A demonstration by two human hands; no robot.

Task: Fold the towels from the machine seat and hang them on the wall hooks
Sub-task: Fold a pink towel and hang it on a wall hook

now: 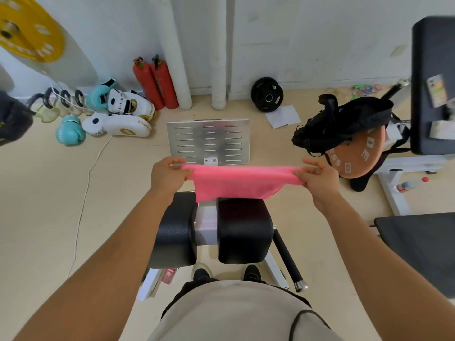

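Fingers of the left hand and right hand pinch opposite top corners of a pink towel, stretching it taut (likely to align a fold) above black seat pads.

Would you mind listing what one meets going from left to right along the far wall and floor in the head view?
Yellow weight plate → teal boxing glove → red fire extinguishers → white pipes → black weight plate → sheet of paper → black bag.
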